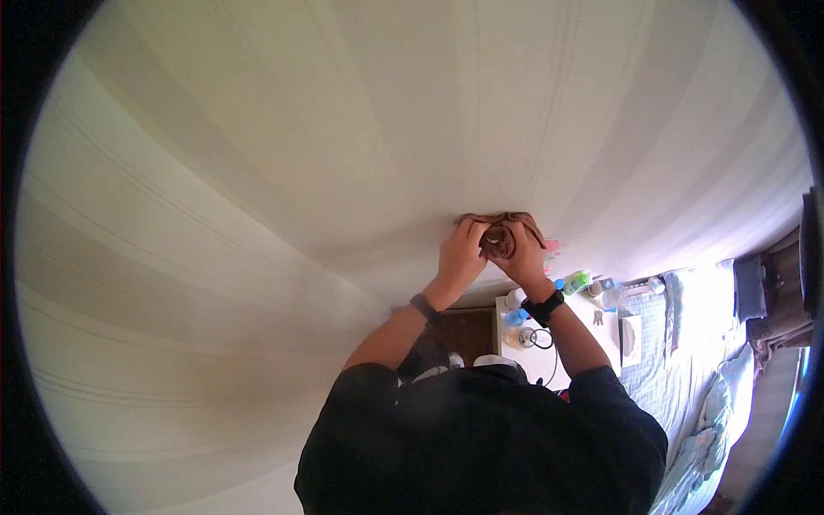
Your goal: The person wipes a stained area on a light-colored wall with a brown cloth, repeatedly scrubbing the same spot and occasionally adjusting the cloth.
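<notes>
A bunched brown cloth is held up close to the striped wall, its folds gathered into a round bundle in the middle. From the left, my left hand grips the cloth with bent fingers. My right hand closes on its other side, and part of the cloth spreads above and right of the fingers. Whether something lies inside the folds is hidden. Dark bands circle both wrists, and the right one looks like a watch.
Below my right forearm stands a white table with several bottles, among them a green one, and a cable. A bed with pale bedding is at the right. Another wall meets the striped one at the left.
</notes>
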The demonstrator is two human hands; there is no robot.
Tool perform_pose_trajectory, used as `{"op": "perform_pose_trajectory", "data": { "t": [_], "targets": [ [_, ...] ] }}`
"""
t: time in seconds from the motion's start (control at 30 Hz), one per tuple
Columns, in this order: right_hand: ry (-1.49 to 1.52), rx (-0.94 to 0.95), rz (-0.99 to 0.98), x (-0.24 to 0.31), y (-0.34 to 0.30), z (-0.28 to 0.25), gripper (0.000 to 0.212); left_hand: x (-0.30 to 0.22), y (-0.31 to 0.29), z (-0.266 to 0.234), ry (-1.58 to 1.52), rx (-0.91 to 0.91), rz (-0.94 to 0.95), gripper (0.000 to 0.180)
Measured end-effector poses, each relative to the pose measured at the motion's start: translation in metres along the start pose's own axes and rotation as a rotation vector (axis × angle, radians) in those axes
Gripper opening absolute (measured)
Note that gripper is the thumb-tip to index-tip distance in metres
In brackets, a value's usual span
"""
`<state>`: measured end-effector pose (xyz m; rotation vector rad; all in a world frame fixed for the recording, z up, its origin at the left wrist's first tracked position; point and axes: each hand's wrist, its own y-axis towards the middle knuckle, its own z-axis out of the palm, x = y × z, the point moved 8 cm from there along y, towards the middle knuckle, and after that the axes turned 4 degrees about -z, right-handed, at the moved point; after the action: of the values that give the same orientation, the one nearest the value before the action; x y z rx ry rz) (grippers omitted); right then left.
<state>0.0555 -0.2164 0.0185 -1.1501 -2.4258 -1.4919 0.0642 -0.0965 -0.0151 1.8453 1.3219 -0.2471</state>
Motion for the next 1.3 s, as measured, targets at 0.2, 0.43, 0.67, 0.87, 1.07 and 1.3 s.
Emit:
{"op": "perform_pose_trajectory", "data": {
  "t": [0.2, 0.43, 0.67, 0.87, 1.07, 1.3],
  "targets": [
    [-0.147, 0.105, 0.024, 0.008, -0.006, 0.016, 0.041, 0.013, -0.015, 0.001, 0.005, -0.070, 0.038, 0.043],
    [-0.038, -0.072, -0.109, 0.008, 0.008, 0.001, 0.054, -0.012, 0.004, -0.030, 0.037, -0.163, 0.191, 0.047],
    [0.093, -0.218, -0.171, 0.065, 0.106, -0.053, 0.050, -0.087, 0.061, -0.133, -0.013, -0.423, 0.345, 0.054],
    [0.088, -0.245, -0.245, 0.116, 0.181, -0.090, 0.047, -0.130, 0.106, -0.207, 0.003, -0.499, 0.386, 0.052],
    [0.111, -0.335, -0.288, 0.114, 0.171, -0.083, 0.051, -0.130, 0.102, -0.208, 0.117, -0.452, 0.381, 0.050],
    [0.128, -0.139, -0.145, 0.073, 0.116, -0.024, 0.056, -0.082, 0.065, -0.171, 0.138, -0.354, 0.262, 0.048]
  ]
}}
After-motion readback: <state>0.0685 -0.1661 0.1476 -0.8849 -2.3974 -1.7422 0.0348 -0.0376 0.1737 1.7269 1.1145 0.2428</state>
